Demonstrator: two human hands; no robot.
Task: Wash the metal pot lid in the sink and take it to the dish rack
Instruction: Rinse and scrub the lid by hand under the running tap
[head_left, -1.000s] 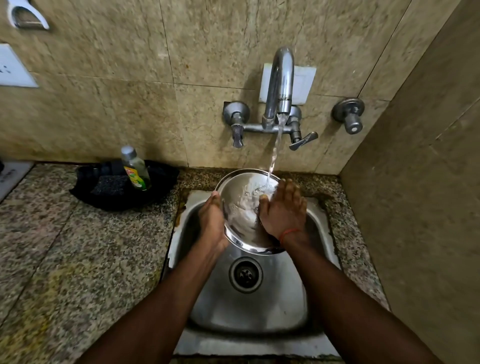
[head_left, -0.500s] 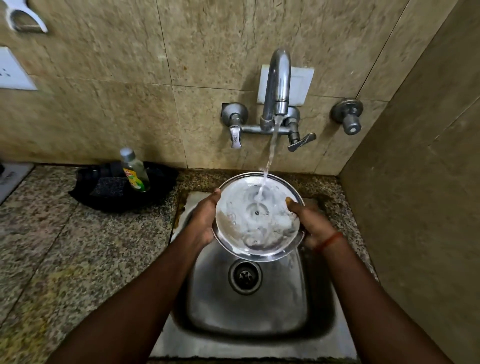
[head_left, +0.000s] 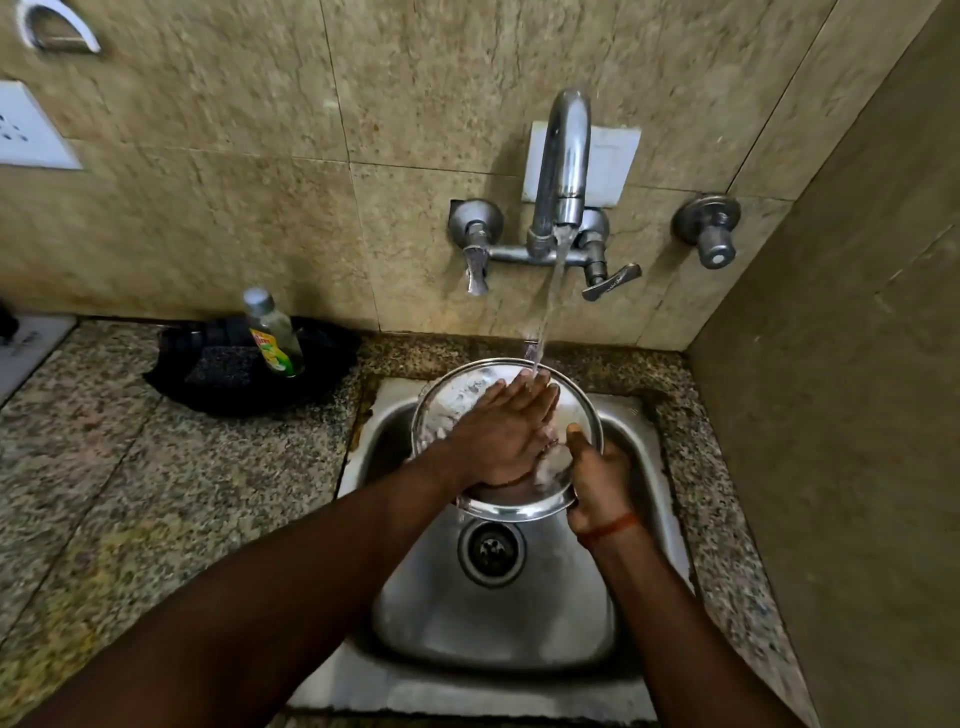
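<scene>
We rinse the round metal pot lid (head_left: 470, 395) under the tap, right hand (head_left: 597, 480) clamping its rim, left hand (head_left: 501, 434) flat, rubbing; next needs suds cleared

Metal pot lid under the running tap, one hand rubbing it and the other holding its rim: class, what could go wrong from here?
1. The metal pot lid looks soapy, and only the right hand holds its rim, so the grip could slip and drop it into the sink.
2. The water stream lands on the left hand and the tilted lid; it may splash onto the granite counter.
</scene>
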